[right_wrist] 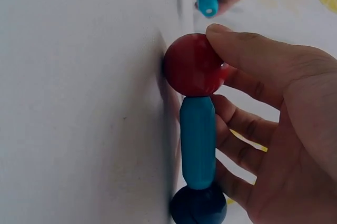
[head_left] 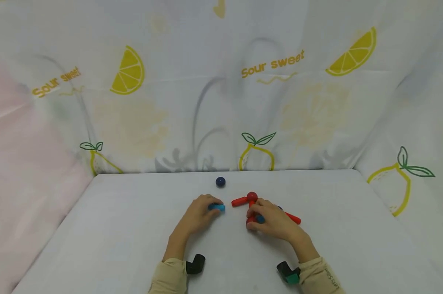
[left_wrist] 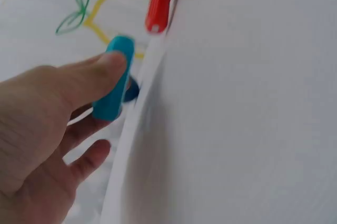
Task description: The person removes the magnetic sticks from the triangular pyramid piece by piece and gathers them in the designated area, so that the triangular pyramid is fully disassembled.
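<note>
My left hand (head_left: 201, 214) pinches a light blue rod (left_wrist: 114, 79) between thumb and fingers, just over the white table. A small hole shows in the rod's end in the right wrist view. To its right, my right hand (head_left: 272, 220) grips a red ball (right_wrist: 194, 65), with the thumb on its upper side and the fingers behind. From this ball a blue rod (right_wrist: 198, 142) leads to a dark blue ball (right_wrist: 199, 204). Another red ball (head_left: 252, 197) with a red rod (head_left: 239, 201) lies beyond the right hand, which hides part of the joined pieces.
A loose dark blue ball (head_left: 220, 182) sits near the table's back edge. One more red rod (head_left: 294, 218) sticks out right of the right hand. Behind the white table (head_left: 133, 237) hangs a lemon-print cloth (head_left: 177, 102).
</note>
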A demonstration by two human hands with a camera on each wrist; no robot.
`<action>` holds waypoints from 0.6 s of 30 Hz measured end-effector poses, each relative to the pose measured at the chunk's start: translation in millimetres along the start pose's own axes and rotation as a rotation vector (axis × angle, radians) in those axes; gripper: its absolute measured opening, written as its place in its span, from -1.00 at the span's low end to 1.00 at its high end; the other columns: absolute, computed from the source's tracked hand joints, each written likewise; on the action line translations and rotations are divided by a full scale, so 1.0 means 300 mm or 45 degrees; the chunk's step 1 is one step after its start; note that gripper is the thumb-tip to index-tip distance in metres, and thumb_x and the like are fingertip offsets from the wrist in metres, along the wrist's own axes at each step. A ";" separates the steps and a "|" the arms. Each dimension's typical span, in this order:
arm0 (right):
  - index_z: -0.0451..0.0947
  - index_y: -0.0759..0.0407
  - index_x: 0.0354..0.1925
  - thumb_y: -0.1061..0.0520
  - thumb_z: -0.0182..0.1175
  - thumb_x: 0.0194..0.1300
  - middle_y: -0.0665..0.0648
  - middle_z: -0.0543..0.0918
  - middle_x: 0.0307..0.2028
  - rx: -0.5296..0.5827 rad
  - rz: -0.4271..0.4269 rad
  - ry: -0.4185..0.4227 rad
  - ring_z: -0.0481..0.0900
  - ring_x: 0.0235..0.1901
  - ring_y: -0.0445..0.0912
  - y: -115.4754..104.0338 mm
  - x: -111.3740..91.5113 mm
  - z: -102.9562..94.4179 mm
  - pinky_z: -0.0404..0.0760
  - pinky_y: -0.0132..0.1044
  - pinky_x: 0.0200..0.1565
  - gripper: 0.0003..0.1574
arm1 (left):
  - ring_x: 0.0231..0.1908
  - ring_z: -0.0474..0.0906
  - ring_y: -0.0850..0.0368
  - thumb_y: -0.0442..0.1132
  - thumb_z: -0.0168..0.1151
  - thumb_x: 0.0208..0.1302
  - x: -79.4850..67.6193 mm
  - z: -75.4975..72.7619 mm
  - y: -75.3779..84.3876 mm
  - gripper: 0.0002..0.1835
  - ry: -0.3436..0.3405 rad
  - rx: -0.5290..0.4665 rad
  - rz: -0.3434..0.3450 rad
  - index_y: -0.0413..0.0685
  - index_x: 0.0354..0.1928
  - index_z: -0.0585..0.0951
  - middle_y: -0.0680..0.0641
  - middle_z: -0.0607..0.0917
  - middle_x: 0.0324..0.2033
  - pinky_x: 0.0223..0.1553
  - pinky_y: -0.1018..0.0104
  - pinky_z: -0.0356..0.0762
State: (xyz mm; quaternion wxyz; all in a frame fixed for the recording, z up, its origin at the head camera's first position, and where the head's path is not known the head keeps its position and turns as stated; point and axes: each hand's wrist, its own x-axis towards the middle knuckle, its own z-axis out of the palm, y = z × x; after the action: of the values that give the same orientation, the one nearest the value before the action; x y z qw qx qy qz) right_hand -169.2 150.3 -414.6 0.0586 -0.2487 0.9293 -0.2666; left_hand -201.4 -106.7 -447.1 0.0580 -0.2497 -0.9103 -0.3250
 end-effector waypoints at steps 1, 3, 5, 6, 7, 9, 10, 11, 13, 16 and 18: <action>0.55 -0.11 -0.24 -0.05 0.31 0.16 -0.08 0.43 -0.32 0.004 0.009 -0.010 0.39 -0.27 -0.14 0.002 -0.001 -0.001 0.40 -0.31 -0.23 -0.81 | -0.17 0.54 0.11 -0.28 0.35 0.12 -0.003 -0.011 -0.018 -0.79 0.068 0.021 -0.033 0.04 -0.17 0.68 0.05 0.69 -0.23 -0.08 0.16 0.48; 0.55 -0.11 -0.23 -0.05 0.31 0.17 -0.08 0.43 -0.31 0.010 0.009 -0.026 0.39 -0.26 -0.14 0.003 -0.003 -0.004 0.40 -0.29 -0.22 -0.80 | -0.17 0.56 0.03 -0.31 0.37 0.09 -0.009 -0.028 -0.051 -0.78 0.174 0.055 -0.093 0.02 -0.18 0.69 0.00 0.69 -0.22 -0.09 0.08 0.49; 0.55 -0.10 -0.23 -0.05 0.30 0.17 -0.07 0.44 -0.30 0.016 0.002 -0.047 0.40 -0.25 -0.13 0.001 -0.004 -0.007 0.40 -0.29 -0.22 -0.80 | -0.17 0.56 -0.04 -0.32 0.38 0.07 -0.021 -0.039 -0.083 -0.77 0.236 0.078 -0.128 0.02 -0.18 0.69 -0.05 0.68 -0.21 -0.11 0.00 0.48; 0.55 -0.09 -0.23 -0.05 0.30 0.17 -0.07 0.44 -0.30 0.017 -0.003 -0.058 0.40 -0.25 -0.13 -0.001 -0.005 -0.009 0.39 -0.30 -0.23 -0.80 | -0.17 0.56 -0.06 -0.31 0.39 0.07 -0.027 -0.042 -0.096 -0.77 0.254 0.087 -0.139 0.02 -0.18 0.69 -0.06 0.67 -0.21 -0.12 -0.03 0.47; 0.54 -0.09 -0.23 -0.05 0.30 0.17 -0.07 0.44 -0.30 0.019 -0.009 -0.069 0.40 -0.25 -0.13 -0.003 -0.006 -0.013 0.39 -0.30 -0.23 -0.80 | -0.17 0.56 -0.08 -0.31 0.39 0.06 -0.032 -0.043 -0.108 -0.77 0.266 0.093 -0.142 0.02 -0.18 0.69 -0.07 0.67 -0.21 -0.12 -0.05 0.46; 0.54 -0.08 -0.23 -0.05 0.30 0.17 -0.06 0.45 -0.30 0.023 -0.020 -0.099 0.39 -0.25 -0.13 -0.007 -0.010 -0.023 0.38 -0.32 -0.25 -0.80 | -0.16 0.56 -0.11 -0.31 0.39 0.06 -0.037 -0.044 -0.128 -0.76 0.276 0.091 -0.138 0.01 -0.17 0.69 -0.09 0.66 -0.20 -0.14 -0.08 0.46; 0.54 -0.09 -0.24 -0.06 0.29 0.18 -0.06 0.45 -0.30 0.028 -0.019 -0.115 0.39 -0.25 -0.14 -0.007 -0.011 -0.028 0.38 -0.34 -0.26 -0.81 | -0.16 0.56 -0.11 -0.31 0.39 0.07 -0.038 -0.044 -0.134 -0.76 0.277 0.087 -0.133 0.01 -0.17 0.69 -0.10 0.66 -0.20 -0.14 -0.09 0.45; 0.54 -0.09 -0.24 -0.05 0.28 0.20 -0.07 0.45 -0.30 0.034 -0.021 -0.125 0.40 -0.26 -0.14 -0.008 -0.013 -0.033 0.38 -0.35 -0.25 -0.82 | -0.16 0.56 -0.12 -0.30 0.39 0.07 -0.038 -0.043 -0.140 -0.75 0.276 0.090 -0.128 0.01 -0.16 0.69 -0.10 0.66 -0.19 -0.14 -0.09 0.45; 0.54 -0.08 -0.24 -0.03 0.26 0.22 -0.09 0.47 -0.31 0.058 -0.016 -0.108 0.42 -0.26 -0.16 -0.005 -0.014 -0.043 0.41 -0.36 -0.24 -0.85 | -0.14 0.56 -0.12 -0.30 0.39 0.07 -0.036 -0.044 -0.140 -0.72 0.277 0.094 -0.121 0.02 -0.12 0.68 -0.09 0.65 -0.17 -0.13 -0.10 0.45; 0.55 -0.03 -0.18 0.04 0.22 0.26 -0.07 0.51 -0.27 0.123 0.019 0.010 0.46 -0.21 -0.15 0.005 -0.008 -0.047 0.51 -0.28 -0.15 -0.86 | -0.09 0.53 -0.13 -0.29 0.40 0.06 -0.030 -0.048 -0.117 -0.68 0.302 0.090 -0.116 0.01 -0.09 0.66 -0.10 0.63 -0.13 -0.10 -0.13 0.41; 0.54 0.04 -0.07 0.08 0.20 0.28 0.00 0.55 -0.17 0.154 0.040 0.119 0.50 -0.11 -0.09 0.017 -0.001 -0.039 0.55 -0.14 -0.03 -0.76 | -0.07 0.52 -0.13 -0.27 0.40 0.07 -0.023 -0.047 -0.085 -0.69 0.318 0.089 -0.102 0.01 -0.08 0.66 -0.09 0.62 -0.12 -0.10 -0.12 0.39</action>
State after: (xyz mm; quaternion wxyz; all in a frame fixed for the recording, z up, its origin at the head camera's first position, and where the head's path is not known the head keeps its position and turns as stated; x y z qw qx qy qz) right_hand -173.9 159.8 -407.4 0.0342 -0.2175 0.9170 -0.3325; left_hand -208.8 -135.3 -452.2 0.1664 -0.1685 -0.9161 -0.3235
